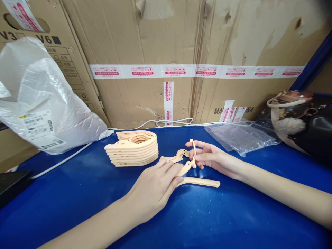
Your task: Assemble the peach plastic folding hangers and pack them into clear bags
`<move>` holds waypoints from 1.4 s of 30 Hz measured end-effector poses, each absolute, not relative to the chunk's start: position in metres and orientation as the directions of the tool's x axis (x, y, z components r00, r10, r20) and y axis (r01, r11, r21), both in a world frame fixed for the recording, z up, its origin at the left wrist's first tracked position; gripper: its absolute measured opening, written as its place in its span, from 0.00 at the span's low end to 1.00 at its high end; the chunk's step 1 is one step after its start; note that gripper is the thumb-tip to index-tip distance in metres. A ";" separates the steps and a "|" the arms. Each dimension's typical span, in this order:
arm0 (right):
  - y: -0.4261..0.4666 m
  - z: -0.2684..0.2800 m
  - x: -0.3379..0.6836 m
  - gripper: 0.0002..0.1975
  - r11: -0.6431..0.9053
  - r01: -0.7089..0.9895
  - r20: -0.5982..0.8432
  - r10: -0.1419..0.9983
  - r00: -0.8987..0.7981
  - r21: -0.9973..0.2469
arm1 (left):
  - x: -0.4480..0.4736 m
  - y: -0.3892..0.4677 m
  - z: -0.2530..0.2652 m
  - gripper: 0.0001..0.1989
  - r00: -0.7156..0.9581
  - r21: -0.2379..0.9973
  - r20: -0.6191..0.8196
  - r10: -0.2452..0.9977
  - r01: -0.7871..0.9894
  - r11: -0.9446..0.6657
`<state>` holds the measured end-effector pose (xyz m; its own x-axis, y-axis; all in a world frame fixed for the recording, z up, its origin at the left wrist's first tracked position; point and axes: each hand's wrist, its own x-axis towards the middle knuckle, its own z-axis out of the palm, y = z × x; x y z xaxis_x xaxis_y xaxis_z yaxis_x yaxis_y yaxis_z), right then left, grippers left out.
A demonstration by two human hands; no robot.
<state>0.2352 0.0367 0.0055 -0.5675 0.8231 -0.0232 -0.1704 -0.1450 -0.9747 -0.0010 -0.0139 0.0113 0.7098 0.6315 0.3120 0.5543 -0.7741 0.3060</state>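
Observation:
My left hand (158, 185) is closed round a beige folding clothes hanger (201, 182), one arm of which sticks out to the right. Another part of it, a rounded end with a small hole, points up toward my right hand (211, 157). Between the thumb and fingers of that hand is a thin, curved beige hook piece (194, 150), its lower end close to the rounded end; whether they touch I cannot tell. Just behind my fingers lies another beige curved piece (178, 155), partly hidden. Left of them stands a neat stack of beige folded hangers (132, 152).
A white plastic mailing bag (46, 97) leans at the left, near a dark flat object (12, 186). Large cardboard boxes (145, 41) wall off the back. A white cable (166, 122) runs along the blue table (207, 221). Clear plastic (241, 136) and a black bag (313, 128) lie right.

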 end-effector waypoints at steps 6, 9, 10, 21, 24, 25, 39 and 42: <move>0.035 0.006 0.235 0.24 -0.142 -0.141 -0.035 0.815 -0.579 -0.980 | 0.000 -0.011 0.006 0.14 0.701 0.251 0.349 0.622 0.569 -0.783; 0.034 0.007 0.234 0.26 -0.141 -0.119 -0.052 0.832 -0.553 -0.983 | 0.000 -0.012 0.004 0.15 0.704 0.151 0.409 0.580 0.575 -0.804; 0.034 0.007 0.234 0.26 -0.142 -0.109 -0.061 0.838 -0.542 -0.984 | 0.000 -0.012 0.004 0.16 0.706 0.109 0.429 0.563 0.579 -0.808; 0.032 0.009 0.235 0.25 -0.046 0.002 -0.040 0.855 -0.517 -0.999 | 0.000 -0.012 0.001 0.17 0.709 -0.243 0.591 0.385 0.612 -0.753; 0.033 0.008 0.235 0.25 -0.028 0.017 -0.033 0.857 -0.514 -0.999 | -0.001 -0.011 0.001 0.18 0.724 -0.289 0.583 0.370 0.610 -0.738; 0.033 0.008 0.235 0.25 -0.023 0.021 -0.030 0.857 -0.514 -1.000 | -0.001 -0.011 0.001 0.19 0.732 -0.309 0.578 0.361 0.605 -0.734; 0.032 0.011 0.237 0.22 0.082 0.069 0.033 0.847 -0.531 -0.994 | 0.001 -0.013 0.004 0.24 0.758 -0.361 0.570 0.319 0.579 -0.731; 0.032 0.011 0.237 0.23 0.110 0.070 0.056 0.844 -0.533 -0.991 | 0.000 -0.013 0.002 0.22 0.762 -0.351 0.559 0.326 0.574 -0.740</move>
<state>0.2369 0.0319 0.0107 -0.5330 0.8443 0.0563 0.0697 0.1102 -0.9915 0.0002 -0.0128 0.0024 0.7621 0.3263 0.5593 0.5743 -0.7396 -0.3511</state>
